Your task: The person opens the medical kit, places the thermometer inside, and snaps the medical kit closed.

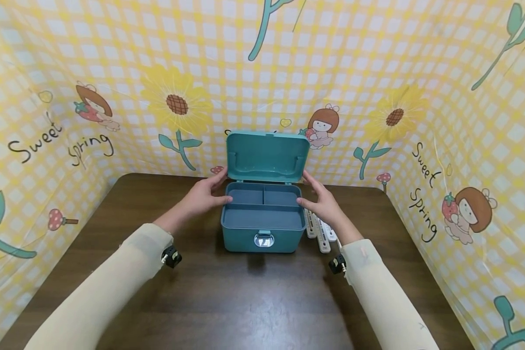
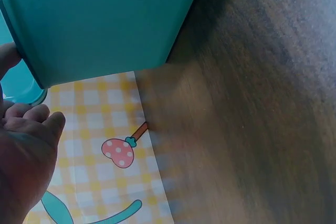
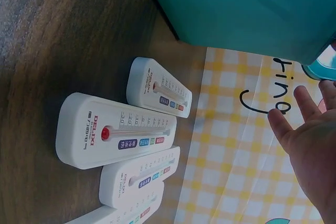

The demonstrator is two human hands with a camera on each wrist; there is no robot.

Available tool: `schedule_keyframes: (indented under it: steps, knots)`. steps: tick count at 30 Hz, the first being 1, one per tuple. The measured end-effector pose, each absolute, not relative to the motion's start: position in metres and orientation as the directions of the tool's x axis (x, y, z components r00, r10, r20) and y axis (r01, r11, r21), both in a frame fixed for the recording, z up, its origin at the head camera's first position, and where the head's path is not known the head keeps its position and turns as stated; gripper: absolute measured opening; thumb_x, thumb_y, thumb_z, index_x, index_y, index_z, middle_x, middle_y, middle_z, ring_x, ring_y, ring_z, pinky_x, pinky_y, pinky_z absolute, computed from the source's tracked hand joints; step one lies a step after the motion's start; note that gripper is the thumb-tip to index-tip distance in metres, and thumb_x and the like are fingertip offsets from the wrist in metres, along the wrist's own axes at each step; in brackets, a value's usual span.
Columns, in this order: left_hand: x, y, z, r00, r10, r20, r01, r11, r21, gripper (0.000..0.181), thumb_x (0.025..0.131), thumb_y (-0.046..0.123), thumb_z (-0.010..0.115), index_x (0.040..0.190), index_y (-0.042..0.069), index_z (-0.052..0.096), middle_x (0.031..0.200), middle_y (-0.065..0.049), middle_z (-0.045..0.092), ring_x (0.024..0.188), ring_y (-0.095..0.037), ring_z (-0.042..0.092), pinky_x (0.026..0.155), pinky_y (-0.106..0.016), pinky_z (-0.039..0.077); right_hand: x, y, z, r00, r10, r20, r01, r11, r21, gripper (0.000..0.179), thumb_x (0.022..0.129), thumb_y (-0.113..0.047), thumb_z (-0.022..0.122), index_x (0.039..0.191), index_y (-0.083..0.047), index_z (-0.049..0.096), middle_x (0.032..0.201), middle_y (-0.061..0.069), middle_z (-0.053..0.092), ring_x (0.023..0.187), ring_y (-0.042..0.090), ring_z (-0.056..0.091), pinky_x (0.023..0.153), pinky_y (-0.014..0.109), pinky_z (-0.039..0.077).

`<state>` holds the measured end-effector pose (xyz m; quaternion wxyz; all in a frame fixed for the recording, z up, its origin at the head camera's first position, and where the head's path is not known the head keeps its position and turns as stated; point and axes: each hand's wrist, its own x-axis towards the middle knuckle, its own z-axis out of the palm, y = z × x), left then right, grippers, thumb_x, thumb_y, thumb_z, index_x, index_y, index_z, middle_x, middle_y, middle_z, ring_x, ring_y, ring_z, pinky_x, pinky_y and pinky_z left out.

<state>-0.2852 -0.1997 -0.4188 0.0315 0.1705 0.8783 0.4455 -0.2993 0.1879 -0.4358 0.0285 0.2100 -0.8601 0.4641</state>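
A teal storage box (image 1: 240, 241) stands upright on the table with its lid (image 1: 267, 158) raised. Inside its top lies a grey-blue divided tray (image 1: 262, 218) with three compartments, and no items show in them. My left hand (image 1: 203, 197) is at the box's left side, thumb at the rim and fingers extended toward the lid's hinge side. On the opposite side, my right hand (image 1: 325, 206) has its thumb at the right rim, with its fingers spread and reaching back beside the lid. Neither hand is wrapped around the box. What lies under the tray is hidden.
Several white thermometers (image 3: 115, 129) lie side by side on the brown table (image 1: 253, 301), close to the box's right side and under my right hand. A yellow checked cloth (image 1: 245, 87) with printed flowers rises behind the table and along both sides.
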Motion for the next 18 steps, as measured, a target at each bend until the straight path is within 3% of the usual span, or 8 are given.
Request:
schedule_keyframes:
  steps: [5, 12, 18]
  knots:
    - [-0.289, -0.201, -0.418, -0.936, 0.341, 0.086, 0.268, 0.533, 0.803, 0.097, 0.091, 0.03, 0.08, 0.165, 0.029, 0.017, 0.168, -0.003, 0.028, 0.152, -0.024, 0.034, 0.122, -0.048, 0.034, -0.3002, 0.1889, -0.4345, -0.915, -0.344, 0.211, -0.364, 0.48, -0.798, 0.082, 0.097, -0.022, 0.073, 0.164, -0.027, 0.027, 0.164, 0.003, 0.037, 0.15, 0.029, 0.035, 0.121, 0.057, 0.029]
    - [-0.2934, -0.2024, -0.4169, -0.938, 0.346, 0.033, 0.238, 0.569, 0.787, 0.098, 0.092, 0.029, 0.079, 0.165, 0.029, 0.015, 0.169, -0.001, 0.024, 0.153, -0.024, 0.031, 0.123, -0.048, 0.033, -0.3, 0.19, -0.4344, -0.91, -0.379, 0.169, -0.344, 0.457, -0.82, 0.083, 0.097, -0.024, 0.072, 0.165, -0.027, 0.024, 0.166, 0.011, 0.033, 0.151, 0.033, 0.032, 0.122, 0.061, 0.025]
    - [-0.2861, -0.2037, -0.4165, -0.926, 0.376, 0.025, 0.249, 0.561, 0.79, 0.101, 0.091, 0.029, 0.08, 0.166, 0.023, 0.012, 0.17, -0.003, 0.019, 0.154, -0.026, 0.028, 0.123, -0.049, 0.031, -0.2975, 0.1935, -0.4347, -0.904, -0.401, 0.151, -0.338, 0.45, -0.827, 0.083, 0.096, -0.023, 0.073, 0.164, -0.029, 0.025, 0.165, 0.007, 0.035, 0.15, 0.03, 0.033, 0.121, 0.062, 0.026]
